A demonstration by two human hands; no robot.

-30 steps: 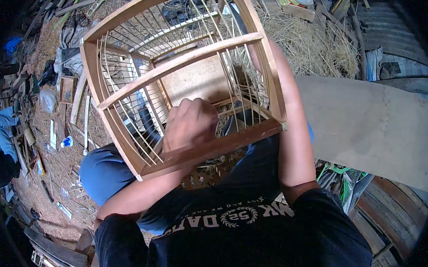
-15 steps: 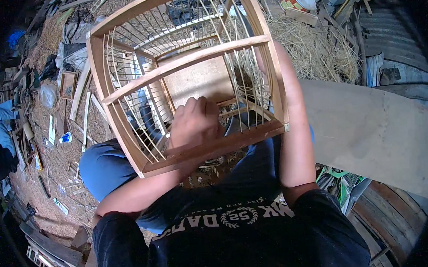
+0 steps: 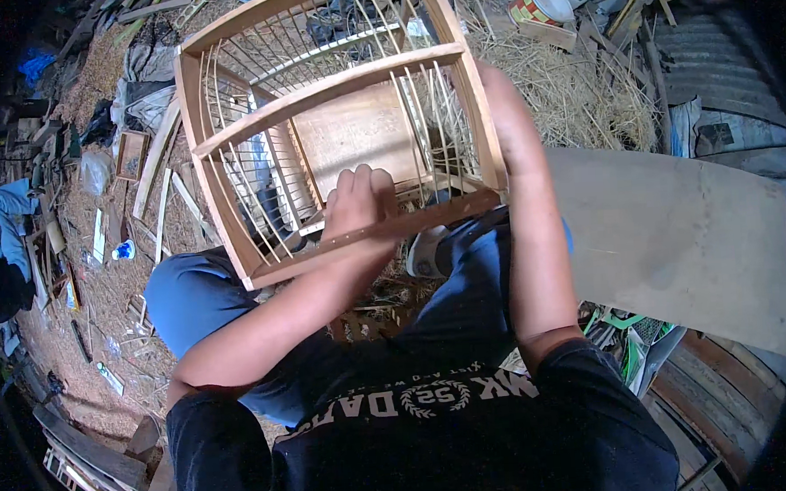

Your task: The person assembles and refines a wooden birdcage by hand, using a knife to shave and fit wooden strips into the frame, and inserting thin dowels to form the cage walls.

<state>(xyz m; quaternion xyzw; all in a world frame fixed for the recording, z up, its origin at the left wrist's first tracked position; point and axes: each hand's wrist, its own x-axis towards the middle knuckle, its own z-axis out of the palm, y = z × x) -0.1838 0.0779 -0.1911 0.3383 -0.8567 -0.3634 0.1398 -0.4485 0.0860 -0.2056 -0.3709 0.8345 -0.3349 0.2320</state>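
Observation:
A wooden birdcage [image 3: 332, 93] with thin bars is held tilted above my lap, its open side toward me. My left hand [image 3: 360, 203] reaches over the lower frame bar into the cage, through the gap between the bars. Its fingers are curled, knuckles up, near the pale flat panel [image 3: 356, 136] at the cage's far side. What they grip, if anything, is hidden. My right forearm [image 3: 534, 229] runs up along the cage's right side. The fingers of my right hand are hidden behind the frame there.
Straw [image 3: 589, 93] and a round tub [image 3: 540, 5] lie beyond the cage to the right. A large flat board [image 3: 668, 231] is at my right. Wood strips [image 3: 162, 213], a small wooden frame [image 3: 130, 155] and scraps litter the ground at left.
The cage has shifted away from me, with its right side moving slightly left. My left hand has moved a little farther up with it, and more of its forearm shows below the frame.

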